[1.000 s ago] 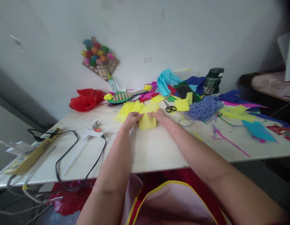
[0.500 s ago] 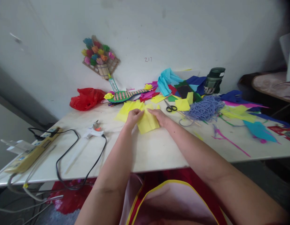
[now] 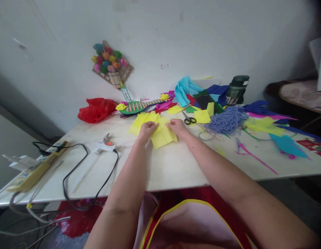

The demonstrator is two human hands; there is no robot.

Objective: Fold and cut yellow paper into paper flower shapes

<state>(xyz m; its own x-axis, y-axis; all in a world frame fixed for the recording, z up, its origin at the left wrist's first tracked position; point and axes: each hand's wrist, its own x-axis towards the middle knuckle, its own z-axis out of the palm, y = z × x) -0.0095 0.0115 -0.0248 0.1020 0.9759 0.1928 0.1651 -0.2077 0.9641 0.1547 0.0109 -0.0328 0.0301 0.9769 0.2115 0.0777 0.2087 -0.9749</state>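
Observation:
A creased piece of yellow crepe paper (image 3: pixel 162 135) is stretched between my two hands above the table. My left hand (image 3: pixel 148 130) pinches its left edge between thumb and fingers. On the other edge, my right hand (image 3: pixel 177 126) holds the paper the same way. Behind my left hand lies more yellow paper (image 3: pixel 139 121), partly hidden by the hand. Black-handled scissors (image 3: pixel 189 119) rest a little beyond my right hand, beside a small yellow paper square (image 3: pixel 202 116).
To the left lie a glue gun (image 3: pixel 103 147) with its black cord and a power strip (image 3: pixel 38 169). A red plastic bag (image 3: pixel 97 110) and a green decorated craft piece (image 3: pixel 139 106) stand at the back. Rightward are tangled purple yarn (image 3: pixel 226 120), coloured papers and a dark bottle (image 3: pixel 237 90).
My right hand has shifted slightly up and left along the paper's edge. The yellow paper looks a little more spread out and flatter between my hands.

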